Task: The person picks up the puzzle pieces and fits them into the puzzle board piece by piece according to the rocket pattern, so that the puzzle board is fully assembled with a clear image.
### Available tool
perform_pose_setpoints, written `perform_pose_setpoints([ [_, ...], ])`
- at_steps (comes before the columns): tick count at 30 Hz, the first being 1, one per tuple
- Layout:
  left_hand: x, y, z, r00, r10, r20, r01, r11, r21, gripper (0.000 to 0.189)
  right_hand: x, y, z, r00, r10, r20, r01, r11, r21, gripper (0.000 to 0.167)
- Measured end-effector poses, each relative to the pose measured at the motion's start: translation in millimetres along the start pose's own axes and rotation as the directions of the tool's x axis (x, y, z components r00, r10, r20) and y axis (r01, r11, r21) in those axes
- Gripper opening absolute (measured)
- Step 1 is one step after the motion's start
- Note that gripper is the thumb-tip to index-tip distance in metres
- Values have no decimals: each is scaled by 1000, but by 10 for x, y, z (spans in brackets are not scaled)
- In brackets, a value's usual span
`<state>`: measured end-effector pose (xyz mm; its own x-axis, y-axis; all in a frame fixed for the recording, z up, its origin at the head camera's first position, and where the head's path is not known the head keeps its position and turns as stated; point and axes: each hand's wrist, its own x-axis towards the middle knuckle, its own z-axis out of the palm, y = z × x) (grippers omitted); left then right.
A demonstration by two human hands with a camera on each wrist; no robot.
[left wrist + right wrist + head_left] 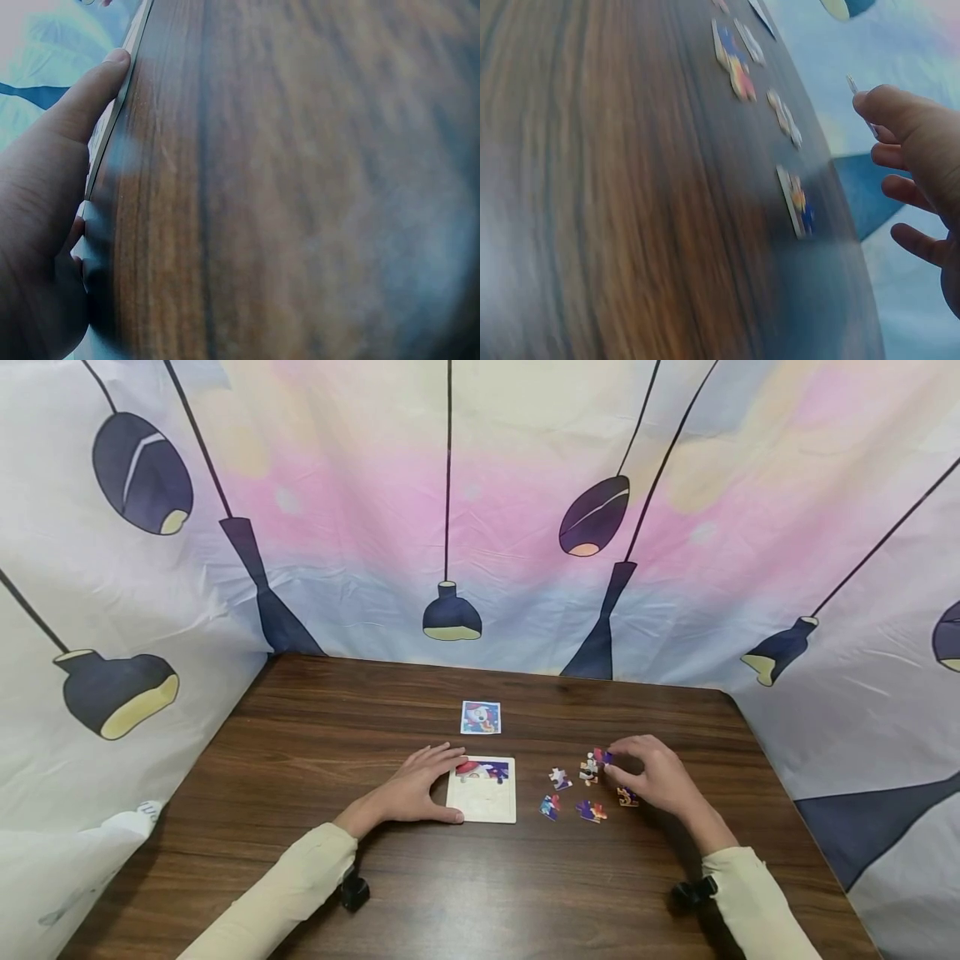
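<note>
My left hand [411, 783] rests at the left side of a pale puzzle tray [487, 811]. Its thumb touches the lower left corner and its fingers reach the upper left; in the left wrist view the thumb [94, 94] lies along the tray's edge. Puzzle pieces [489, 770] showing red, white and purple fill the tray's top strip. On the right, my right hand [660, 777] pinches a puzzle piece [602, 757] between thumb and forefinger. The right wrist view shows that piece [852, 84] edge-on, raised off the table, with the other fingers loosely bent.
Several loose puzzle pieces lie between tray and right hand: a white one [559, 778], a blue-red one [550, 807], a purple-orange one [592, 812], and another [627, 797] under the right hand. A picture card [481, 717] lies behind the tray on the wooden table [360, 693].
</note>
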<state>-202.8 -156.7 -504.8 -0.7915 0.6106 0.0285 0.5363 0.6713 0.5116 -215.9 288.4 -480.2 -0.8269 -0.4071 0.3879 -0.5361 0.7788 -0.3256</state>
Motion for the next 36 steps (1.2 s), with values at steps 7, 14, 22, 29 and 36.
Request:
perform_pose_setpoints([
  [7, 1, 7, -8, 1000, 5, -1, -5, 1000, -6, 98, 81, -221, 101, 996, -89, -11, 89, 996, 14, 27],
  [14, 7, 1, 3, 1000, -5, 5, 5, 1000, -1, 98, 177, -413, 233, 991, -131, 10, 131, 990, 50, 28],
  [22, 2, -5, 10, 1000, -6, 3, 6, 1000, 1, 98, 295, -657, 409, 983, -174, 53, 171, 983, 61, 28],
  [29, -2, -18, 12, 1000, -2, 2, 2, 1000, -2, 98, 373, -829, 558, 976, -206, 74, 200, 976, 85, 27],
  [36, 5, -9, 8, 1000, 1, 1, -1, 1000, -2, 97, 449, -962, 672, 966, -224, 128, 211, 971, 111, 27],
])
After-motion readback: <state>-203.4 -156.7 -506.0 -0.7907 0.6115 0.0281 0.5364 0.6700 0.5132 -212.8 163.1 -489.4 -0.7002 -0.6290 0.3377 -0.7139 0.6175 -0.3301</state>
